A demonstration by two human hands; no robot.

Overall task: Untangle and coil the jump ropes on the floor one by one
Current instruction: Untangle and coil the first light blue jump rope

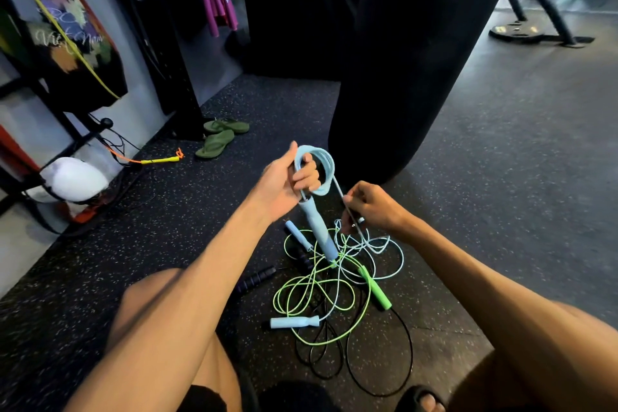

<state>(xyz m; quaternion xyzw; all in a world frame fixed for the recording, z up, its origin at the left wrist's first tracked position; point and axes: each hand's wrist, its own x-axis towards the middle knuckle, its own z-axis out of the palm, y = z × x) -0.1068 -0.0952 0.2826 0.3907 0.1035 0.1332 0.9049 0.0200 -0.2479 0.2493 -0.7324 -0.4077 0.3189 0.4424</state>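
Gripping the blue coil (329, 167) above the pile (334, 278), the left hand (284, 181) curls round its loops — the right hand (374, 207) pinches the trailing cord (338, 189) just above the pile. Pulling could snag the green rope (376, 288) crossing it.

Speckled matt rubber floor (501, 177); smooth plastic-looking blue handle (319, 234); matt black punching bag (408, 60).

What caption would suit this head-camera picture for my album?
Left hand holds a half-coiled blue jump rope while the right hand pinches its cord above the tangle.
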